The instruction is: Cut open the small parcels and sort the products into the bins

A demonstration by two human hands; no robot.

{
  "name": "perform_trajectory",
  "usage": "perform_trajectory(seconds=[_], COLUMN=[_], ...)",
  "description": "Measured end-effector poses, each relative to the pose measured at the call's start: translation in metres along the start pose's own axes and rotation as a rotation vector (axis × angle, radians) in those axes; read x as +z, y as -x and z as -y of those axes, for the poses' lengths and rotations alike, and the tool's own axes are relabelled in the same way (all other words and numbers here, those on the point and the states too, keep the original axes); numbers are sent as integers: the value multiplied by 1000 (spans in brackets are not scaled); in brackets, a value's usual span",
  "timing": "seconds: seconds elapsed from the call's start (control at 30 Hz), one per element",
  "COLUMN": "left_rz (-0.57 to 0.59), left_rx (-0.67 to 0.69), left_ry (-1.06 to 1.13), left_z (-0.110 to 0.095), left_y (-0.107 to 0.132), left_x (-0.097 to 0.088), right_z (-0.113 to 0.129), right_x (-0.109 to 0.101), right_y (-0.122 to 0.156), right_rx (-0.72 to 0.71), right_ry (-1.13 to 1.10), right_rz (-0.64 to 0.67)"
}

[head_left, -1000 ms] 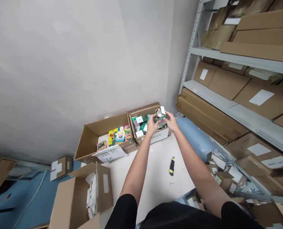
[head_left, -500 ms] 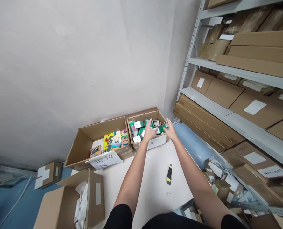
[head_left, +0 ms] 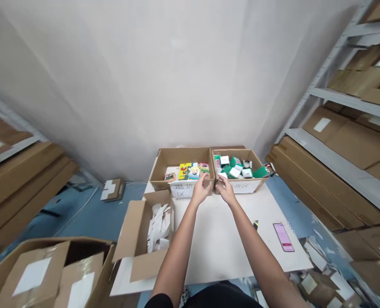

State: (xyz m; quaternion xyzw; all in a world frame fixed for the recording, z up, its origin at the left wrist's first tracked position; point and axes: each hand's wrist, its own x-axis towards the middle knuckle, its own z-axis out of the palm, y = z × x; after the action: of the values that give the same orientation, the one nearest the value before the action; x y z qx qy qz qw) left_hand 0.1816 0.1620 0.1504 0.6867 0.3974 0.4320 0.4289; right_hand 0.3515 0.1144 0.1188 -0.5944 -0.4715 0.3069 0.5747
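My left hand (head_left: 201, 191) is in front of the left carton (head_left: 160, 185), thumb and fingers apart, with nothing visible in it. Close beside it, my right hand (head_left: 225, 191) is at the front left corner of the right carton (head_left: 262, 184), fingers loosely bent and seemingly holding nothing. Green and white small boxes (head_left: 235, 172) fill that right carton, and one open green box (head_left: 264, 171) sticks out over its right rim. Colourful picture boxes (head_left: 194, 173) lie in the left carton. Both cartons carry handwritten white paper signs.
An open carton with white paper (head_left: 157, 229) stands at the table's left. On the white table (head_left: 218, 244) lie a phone (head_left: 284, 237) and a cutter (head_left: 255, 224), partly behind my right arm. Shelves with cartons (head_left: 346, 132) rise at right; a large carton (head_left: 90, 244) stands lower left.
My view has turned left, bringing the phone and left shelf into sight. Both hands have moved from over the right carton to the cartons' fronts, closer together.
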Motion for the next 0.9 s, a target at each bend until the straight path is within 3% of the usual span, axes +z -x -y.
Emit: perform_trajectory(seconds=[0.13, 0.23, 0.3, 0.37, 0.47, 0.57, 0.73, 0.9], left_rz=[-91, -159, -135, -39, 110, 146, 123, 86], left_rx=[-69, -140, -245, -388, -521, -473, -371, -337], left_ry=[-94, -260, -430, -616, -801, -852, -911, -922], left_z=[35, 65, 86, 106, 134, 153, 163, 144], left_y=[65, 123, 168, 214, 276, 316, 331, 328], left_x=[-99, -170, -209, -236, -251, -244, -218, -190], right_z=[6, 12, 12, 6, -14, -40, -73, -79], right_x=[112, 198, 241, 266, 270, 249, 215, 172], right_y=[44, 91, 126, 160, 202, 234, 259, 266], right_rx=[12, 26, 19, 5, 40, 13, -108, -253], right_ry=[-54, -81, -3, 198, 626, 939, 1045, 922], right_rz=[104, 256, 420, 623, 857, 904, 779, 571])
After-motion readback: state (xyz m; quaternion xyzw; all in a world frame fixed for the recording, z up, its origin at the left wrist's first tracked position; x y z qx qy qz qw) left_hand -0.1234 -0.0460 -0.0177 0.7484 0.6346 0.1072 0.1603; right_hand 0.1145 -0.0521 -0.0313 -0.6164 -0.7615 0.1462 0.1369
